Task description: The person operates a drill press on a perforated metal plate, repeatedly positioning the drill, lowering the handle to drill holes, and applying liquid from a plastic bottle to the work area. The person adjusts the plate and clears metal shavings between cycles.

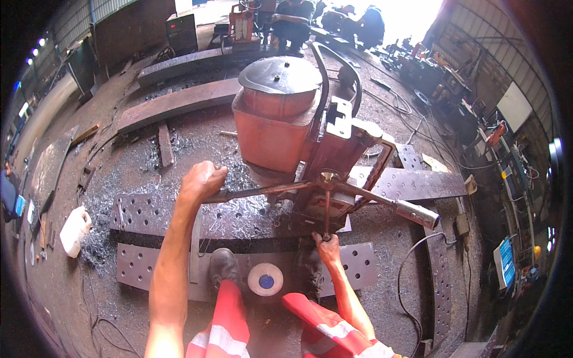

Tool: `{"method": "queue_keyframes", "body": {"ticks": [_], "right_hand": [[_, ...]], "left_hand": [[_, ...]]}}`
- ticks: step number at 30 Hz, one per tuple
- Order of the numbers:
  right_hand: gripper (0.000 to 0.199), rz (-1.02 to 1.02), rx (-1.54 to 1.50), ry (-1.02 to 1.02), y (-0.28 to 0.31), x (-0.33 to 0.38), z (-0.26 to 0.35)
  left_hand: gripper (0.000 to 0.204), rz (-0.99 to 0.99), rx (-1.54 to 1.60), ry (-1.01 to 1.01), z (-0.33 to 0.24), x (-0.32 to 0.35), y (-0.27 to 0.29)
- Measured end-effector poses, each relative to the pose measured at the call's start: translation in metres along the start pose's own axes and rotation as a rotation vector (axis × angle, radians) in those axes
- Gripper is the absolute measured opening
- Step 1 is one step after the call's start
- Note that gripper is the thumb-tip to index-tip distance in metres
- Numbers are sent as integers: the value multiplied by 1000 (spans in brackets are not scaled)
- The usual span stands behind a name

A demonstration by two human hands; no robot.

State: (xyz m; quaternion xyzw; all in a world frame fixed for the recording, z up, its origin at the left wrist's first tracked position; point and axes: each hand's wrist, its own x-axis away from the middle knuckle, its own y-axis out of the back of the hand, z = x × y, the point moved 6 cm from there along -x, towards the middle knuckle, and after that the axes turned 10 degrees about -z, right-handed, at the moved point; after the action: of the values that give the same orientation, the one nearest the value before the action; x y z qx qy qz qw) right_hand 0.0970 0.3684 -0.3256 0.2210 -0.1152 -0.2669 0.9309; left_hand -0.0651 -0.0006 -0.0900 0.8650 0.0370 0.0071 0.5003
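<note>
A large drilling machine with a reddish-brown housing point(271, 128) and a dark round cap stands before me, tilted in view. Several spoke handles spread from its metal hub point(327, 178). My left hand point(203, 179) is closed in a fist by the outer end of the left spoke handle point(256, 192); its heel appears to touch the bar, and what the fingers hold, if anything, is hidden. Closed round the end of the spoke handle point(327, 212) pointing toward me is my right hand point(326, 246). A third, thicker spoke handle point(412, 212) reaches right, untouched. Under the machine lies a drilled steel plate point(161, 215).
My boots stand on a nearer drilled plate point(352, 262), a round disc point(265, 279) between them. Metal shavings point(98, 238) litter the floor beside a white jug point(74, 231). A cable point(401, 280) loops at right. Steel beams point(179, 106) and other people point(292, 24) are farther back.
</note>
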Motion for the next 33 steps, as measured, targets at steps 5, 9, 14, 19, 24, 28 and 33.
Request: {"method": "queue_keyframes", "body": {"ticks": [5, 9, 14, 19, 24, 28, 33], "right_hand": [[45, -17, 44, 1, 3, 0, 3], [45, 10, 31, -12, 3, 4, 17], [45, -12, 42, -6, 6, 2, 22], [34, -9, 86, 16, 9, 1, 10], [48, 132, -141, -75, 40, 20, 63], [39, -79, -669, 153, 125, 10, 144], [75, -118, -840, 833, 196, 33, 276]], "left_hand": [[52, -44, 61, -45, 3, -1, -1], [50, -43, -9, -25, 4, -3, 0], [49, -31, -72, -11, 1, -5, -1], [50, -20, -46, -16, 1, -6, -3], [49, -44, -50, 2, 7, -8, -2], [49, -13, -3, 8, -1, -6, 3], [49, -18, -46, 37, 2, -5, 2]]}}
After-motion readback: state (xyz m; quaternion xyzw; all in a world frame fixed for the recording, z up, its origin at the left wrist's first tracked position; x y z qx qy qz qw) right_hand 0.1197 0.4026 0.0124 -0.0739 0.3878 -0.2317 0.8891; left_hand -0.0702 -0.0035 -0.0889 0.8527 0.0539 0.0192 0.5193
